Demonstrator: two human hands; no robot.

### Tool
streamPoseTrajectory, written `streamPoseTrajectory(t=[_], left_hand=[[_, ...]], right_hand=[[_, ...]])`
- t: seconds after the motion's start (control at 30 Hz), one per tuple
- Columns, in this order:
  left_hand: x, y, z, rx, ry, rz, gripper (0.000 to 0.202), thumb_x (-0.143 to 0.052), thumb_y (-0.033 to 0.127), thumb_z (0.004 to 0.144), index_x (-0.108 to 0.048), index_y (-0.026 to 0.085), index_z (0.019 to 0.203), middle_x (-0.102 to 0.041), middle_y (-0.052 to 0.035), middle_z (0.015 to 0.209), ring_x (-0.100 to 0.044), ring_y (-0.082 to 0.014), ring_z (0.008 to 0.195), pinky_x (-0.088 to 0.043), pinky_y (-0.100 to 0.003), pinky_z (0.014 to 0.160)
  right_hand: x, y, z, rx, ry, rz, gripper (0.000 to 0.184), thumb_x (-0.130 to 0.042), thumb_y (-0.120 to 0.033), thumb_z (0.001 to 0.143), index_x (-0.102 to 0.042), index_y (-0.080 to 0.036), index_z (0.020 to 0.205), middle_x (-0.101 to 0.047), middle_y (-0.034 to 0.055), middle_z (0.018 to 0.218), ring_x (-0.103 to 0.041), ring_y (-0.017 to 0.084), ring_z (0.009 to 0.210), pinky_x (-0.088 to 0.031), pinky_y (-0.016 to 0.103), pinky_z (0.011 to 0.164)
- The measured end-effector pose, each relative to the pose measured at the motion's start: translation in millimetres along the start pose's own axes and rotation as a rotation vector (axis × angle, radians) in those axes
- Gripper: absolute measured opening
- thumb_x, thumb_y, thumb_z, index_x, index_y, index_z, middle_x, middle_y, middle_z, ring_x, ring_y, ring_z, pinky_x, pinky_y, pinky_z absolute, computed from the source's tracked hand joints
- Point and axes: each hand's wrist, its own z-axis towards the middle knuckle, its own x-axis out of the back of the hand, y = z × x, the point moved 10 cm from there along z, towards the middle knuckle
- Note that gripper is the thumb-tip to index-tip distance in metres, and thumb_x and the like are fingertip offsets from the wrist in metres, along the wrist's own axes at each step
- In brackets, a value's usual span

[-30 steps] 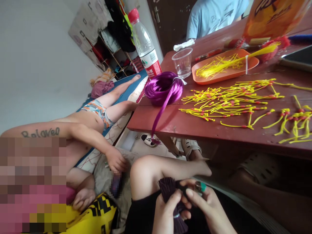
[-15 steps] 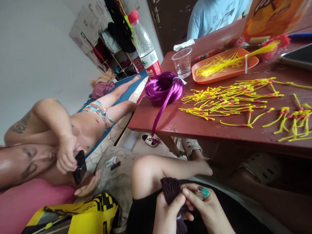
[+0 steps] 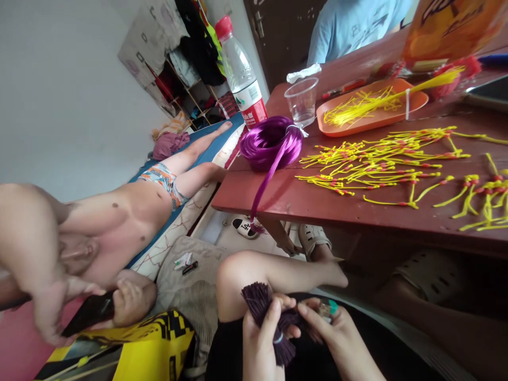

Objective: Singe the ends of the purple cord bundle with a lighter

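My left hand (image 3: 265, 333) is closed around a bundle of thin dark purple cords (image 3: 256, 301), tied near its lower end with a pale band. Close beside it, above my lap, my right hand (image 3: 331, 328) pinches thumb against fingers at the bundle's side; what lies in the pinch is too small to make out. A small clear object with a teal end (image 3: 328, 307) is held along that hand's forefinger.
On the red-brown table (image 3: 254, 196) lie a coil of shiny purple cord (image 3: 270, 143), yellow knotted cords (image 3: 381, 159), an orange tray (image 3: 345, 129), a cup (image 3: 301, 103) and a bottle (image 3: 244, 74). One person (image 3: 119, 211) reclines at left with a phone; another (image 3: 353, 26) is across the table.
My left hand has shifted left and tilted the cord bundle, opening a gap to my right hand. The reclining person's arms and phone have moved left and down.
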Motion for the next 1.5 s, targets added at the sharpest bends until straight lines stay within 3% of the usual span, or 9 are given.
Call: streamPoseTrajectory(t=[0.13, 0.23, 0.33, 0.5, 0.63, 0.97, 1.07, 1.27, 1.5], left_hand=[[-6.6, 7.2, 4.0, -0.034, -0.098, 0.102, 0.019, -0.066, 0.030, 0.063, -0.060, 0.013, 0.057, -0.057, 0.0013, 0.048, -0.049, -0.0082, 0.038, -0.037, -0.018, 0.038], [-5.0, 18.5, 9.1, -0.140, -0.083, 0.376, 0.022, -0.062, 0.033, 0.066, -0.058, 0.013, 0.057, -0.054, 0.0011, 0.045, -0.048, -0.0101, 0.038, -0.037, -0.020, 0.040], [-16.1, 31.3, 8.3, -0.274, -0.095, 0.706, 0.028, -0.057, 0.035, 0.069, -0.056, 0.013, 0.052, -0.053, -0.0009, 0.045, -0.049, -0.0130, 0.040, -0.038, -0.023, 0.042], [-51.7, 38.5, -2.6, -0.405, -0.193, 0.989, 0.019, -0.055, 0.022, 0.070, -0.061, 0.013, 0.054, -0.061, -0.0053, 0.050, -0.053, -0.0173, 0.048, -0.038, -0.024, 0.046], [-57.5, 37.6, -4.8, -0.403, -0.175, 0.981, 0.013, -0.056, 0.015, 0.066, -0.063, 0.013, 0.056, -0.064, -0.0067, 0.053, -0.054, -0.0188, 0.050, -0.039, -0.024, 0.047], [-44.3, 26.2, 1.6, -0.313, -0.166, 0.774, 0.013, -0.062, 0.024, 0.064, -0.067, 0.012, 0.061, -0.067, -0.0084, 0.059, -0.058, -0.0226, 0.059, -0.043, -0.026, 0.053], [-42.9, 22.4, 3.1, -0.282, -0.178, 0.714, 0.014, -0.063, 0.025, 0.063, -0.068, 0.012, 0.063, -0.067, -0.0085, 0.061, -0.058, -0.0229, 0.060, -0.044, -0.026, 0.054], [-49.1, 16.3, 3.9, -0.281, -0.268, 0.801, 0.018, -0.057, 0.024, 0.070, -0.065, 0.011, 0.063, -0.064, -0.0071, 0.058, -0.055, -0.0190, 0.055, -0.040, -0.023, 0.048], [-48.4, 15.3, 6.8, -0.264, -0.283, 0.773, 0.020, -0.057, 0.026, 0.071, -0.061, 0.011, 0.059, -0.057, -0.0029, 0.052, -0.049, -0.0143, 0.049, -0.038, -0.022, 0.046]], right_hand=[[1.4, -6.6, 2.0, -0.005, -0.027, 0.194, 0.021, -0.062, -0.035, 0.065, -0.057, -0.015, 0.071, -0.036, -0.0080, 0.043, -0.027, 0.007, 0.040, -0.023, 0.021, 0.041], [-15.1, -10.6, -2.2, -0.101, -0.220, 0.504, 0.011, -0.055, -0.023, 0.063, -0.048, -0.020, 0.070, -0.038, -0.0093, 0.042, -0.024, 0.005, 0.034, -0.021, 0.020, 0.036], [-30.9, -12.5, -12.2, -0.206, -0.377, 0.645, 0.011, -0.049, -0.015, 0.059, -0.041, -0.020, 0.064, -0.040, -0.0088, 0.043, -0.022, 0.004, 0.032, -0.019, 0.018, 0.034], [-27.0, -1.1, -15.3, -0.253, -0.282, 0.593, 0.007, -0.047, -0.014, 0.056, -0.042, -0.018, 0.061, -0.040, -0.0084, 0.041, -0.024, 0.003, 0.033, -0.019, 0.018, 0.035], [-21.7, 5.3, -13.5, -0.253, -0.201, 0.505, 0.007, -0.044, -0.015, 0.054, -0.040, -0.019, 0.059, -0.039, -0.0093, 0.038, -0.025, 0.003, 0.031, -0.017, 0.019, 0.035], [-16.0, 8.5, -13.6, -0.265, -0.087, 0.422, 0.010, -0.043, -0.016, 0.054, -0.038, -0.020, 0.061, -0.036, -0.0109, 0.037, -0.023, 0.003, 0.031, -0.015, 0.018, 0.036], [-15.4, 10.5, -14.5, -0.284, -0.083, 0.409, 0.010, -0.044, -0.017, 0.054, -0.038, -0.019, 0.062, -0.034, -0.0111, 0.037, -0.022, 0.003, 0.032, -0.014, 0.019, 0.037], [-19.1, 10.5, -14.5, -0.320, -0.123, 0.391, 0.010, -0.043, -0.018, 0.052, -0.037, -0.020, 0.059, -0.033, -0.0121, 0.036, -0.020, 0.002, 0.030, -0.011, 0.018, 0.035], [-18.5, 8.3, -13.8, -0.289, -0.126, 0.376, 0.007, -0.045, -0.019, 0.055, -0.040, -0.019, 0.059, -0.034, -0.0110, 0.037, -0.021, 0.002, 0.030, -0.015, 0.017, 0.034]])
